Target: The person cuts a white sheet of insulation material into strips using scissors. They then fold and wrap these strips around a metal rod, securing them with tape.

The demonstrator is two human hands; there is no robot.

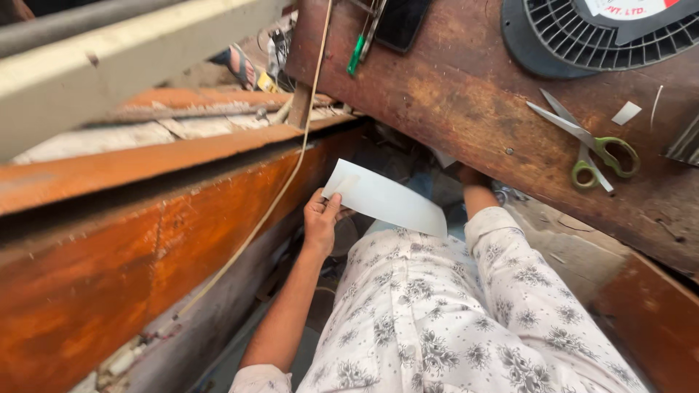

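Holding a white sheet of paper (384, 199) by its near-left corner, the left hand (320, 218) has thumb and fingers pinched together on that corner. Sheet is tilted, hanging in the gap below the wooden bench top (466, 102) and just above the lap in floral-print fabric (437, 313).

Right hand (472, 177): only the wrist and a little of the hand show, reaching under the bench edge; the far end of the sheet and the bench hide its fingers, so cannot tell whether they are apart or closed.

No open container visible. Nearest thing to one is a black ribbed round housing (553, 36) on the bench top, its top covered by a white and red label disc; contents not visible.

On the bench: green-handled scissors (586, 142), blades slightly apart, lying well right of the sheet; a small white paper scrap (626, 113) just beside them; a green-capped pen (355, 54) and a dark phone (400, 22) at the far edge.

Left side: a rusty orange beam (131, 240) runs close along the left forearm. A pale cord (295, 164) hangs down across it, passing just left of the held corner.
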